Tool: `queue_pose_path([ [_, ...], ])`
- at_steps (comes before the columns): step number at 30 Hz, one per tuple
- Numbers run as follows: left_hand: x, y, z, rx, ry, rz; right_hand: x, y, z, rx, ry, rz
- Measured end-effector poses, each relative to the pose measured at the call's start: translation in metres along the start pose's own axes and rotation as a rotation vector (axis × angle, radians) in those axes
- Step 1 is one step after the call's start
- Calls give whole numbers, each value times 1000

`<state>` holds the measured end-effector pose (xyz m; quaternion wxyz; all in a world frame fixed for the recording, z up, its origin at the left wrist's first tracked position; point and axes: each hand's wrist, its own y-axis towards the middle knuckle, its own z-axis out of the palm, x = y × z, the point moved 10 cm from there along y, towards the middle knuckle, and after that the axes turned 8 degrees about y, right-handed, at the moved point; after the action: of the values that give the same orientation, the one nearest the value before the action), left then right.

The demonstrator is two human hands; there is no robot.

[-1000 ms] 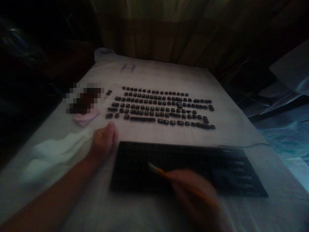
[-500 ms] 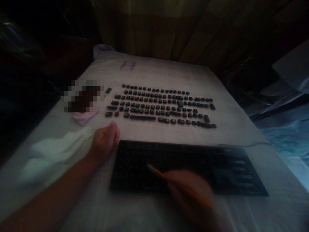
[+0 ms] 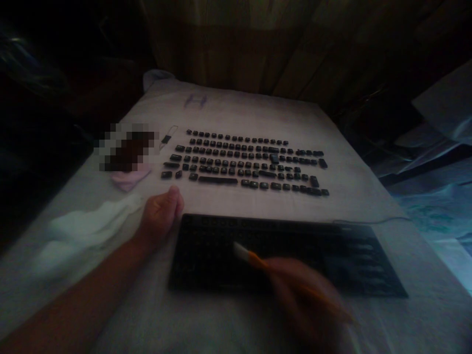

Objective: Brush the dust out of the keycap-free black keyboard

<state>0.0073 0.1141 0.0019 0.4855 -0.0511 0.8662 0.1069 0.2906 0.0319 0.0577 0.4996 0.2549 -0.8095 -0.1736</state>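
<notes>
A black keyboard base point(image 3: 206, 250) without its keycaps lies near me on a white cloth. My left hand point(image 3: 160, 214) rests closed against its left end. My right hand point(image 3: 306, 300), blurred by motion, holds an orange-handled brush point(image 3: 249, 255) whose pale tip touches the middle of the keyboard base. Several loose black keycaps point(image 3: 243, 162) lie in rows on the cloth beyond the keyboard base.
A white rag point(image 3: 84, 231) lies left of my left forearm. A small pink block point(image 3: 129, 179) and a wire key puller point(image 3: 167, 137) sit at the left of the keycaps. A thin cable point(image 3: 372, 222) runs from the keyboard's right end. The surroundings are dark.
My right hand has shifted a little right and up with the brush, so its tip has moved along the keyboard base. My left hand has stayed in place.
</notes>
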Motion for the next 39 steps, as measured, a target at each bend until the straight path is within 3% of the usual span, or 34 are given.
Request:
queue_pose_path([
  [19,-2,-1,3,14,-4,9,-1,-4,23,154,-45,-63],
  [29,-3,-1,4,29,-2,7,10,0,23,158,14,-96],
  [39,-4,-1,2,13,5,36,5,5,10,57,1,-58],
])
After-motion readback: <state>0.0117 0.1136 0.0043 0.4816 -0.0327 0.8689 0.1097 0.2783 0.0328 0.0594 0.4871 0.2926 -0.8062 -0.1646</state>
